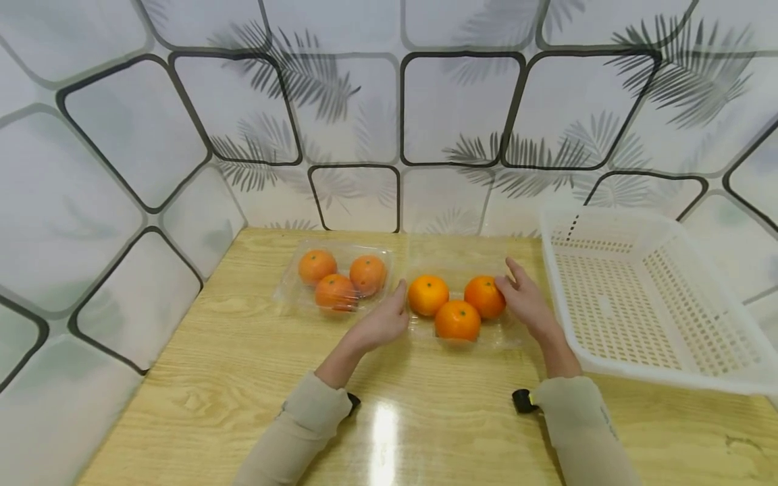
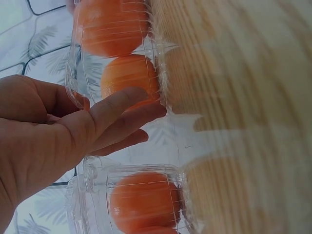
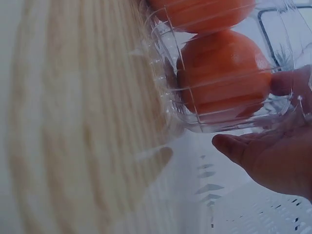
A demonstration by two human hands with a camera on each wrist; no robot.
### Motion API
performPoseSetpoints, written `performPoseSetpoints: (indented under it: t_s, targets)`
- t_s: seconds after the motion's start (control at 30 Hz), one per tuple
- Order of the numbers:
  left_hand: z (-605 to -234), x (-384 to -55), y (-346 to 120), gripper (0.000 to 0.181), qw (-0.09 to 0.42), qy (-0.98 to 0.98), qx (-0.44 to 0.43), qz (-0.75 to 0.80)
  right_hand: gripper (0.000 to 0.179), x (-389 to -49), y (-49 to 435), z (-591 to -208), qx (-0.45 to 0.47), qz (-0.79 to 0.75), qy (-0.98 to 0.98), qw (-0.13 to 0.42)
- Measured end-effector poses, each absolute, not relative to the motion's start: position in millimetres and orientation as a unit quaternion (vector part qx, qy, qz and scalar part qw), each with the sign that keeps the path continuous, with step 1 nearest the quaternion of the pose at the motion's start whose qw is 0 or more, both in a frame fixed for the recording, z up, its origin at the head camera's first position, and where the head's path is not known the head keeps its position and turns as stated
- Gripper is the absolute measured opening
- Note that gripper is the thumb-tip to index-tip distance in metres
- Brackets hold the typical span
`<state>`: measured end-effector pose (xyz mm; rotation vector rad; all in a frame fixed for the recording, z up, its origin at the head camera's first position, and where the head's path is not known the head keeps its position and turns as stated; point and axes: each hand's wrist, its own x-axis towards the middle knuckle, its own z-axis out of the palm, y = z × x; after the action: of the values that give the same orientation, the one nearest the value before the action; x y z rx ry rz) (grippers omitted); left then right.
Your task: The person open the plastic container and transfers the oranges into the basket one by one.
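In the head view, a clear plastic container on the table holds three oranges, its transparent lid raised at the back. My left hand grips its left side; in the left wrist view the thumb lies at the rim and the straighter fingers run along the outer wall. On the opposite side, my right hand holds the wall, one digit inside beside the right orange and others outside. A second clear container with three oranges stands just left of my left hand.
To the right is a large white perforated plastic basket, close beside my right hand. A wall covering with dark outlines and leaf prints rises behind the wooden table and along its left side.
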<state>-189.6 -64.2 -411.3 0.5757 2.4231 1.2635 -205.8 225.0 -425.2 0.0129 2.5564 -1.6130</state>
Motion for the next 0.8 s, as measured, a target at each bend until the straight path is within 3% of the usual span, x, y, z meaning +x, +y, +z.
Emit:
performPoseSetpoints:
  t_s: [0.4, 0.8]
  targets:
    - [-414, -189, -69, 0.066, 0.189, 0.844, 0.197, 0.462, 0.071, -199, 212, -412, -0.049, -0.386, 0.921, 0.026]
    - [-412, -193, -68, 0.065, 0.193, 0.847, 0.206, 0.451, 0.068, -192, 202, -398, -0.106, -0.351, 0.93, 0.0]
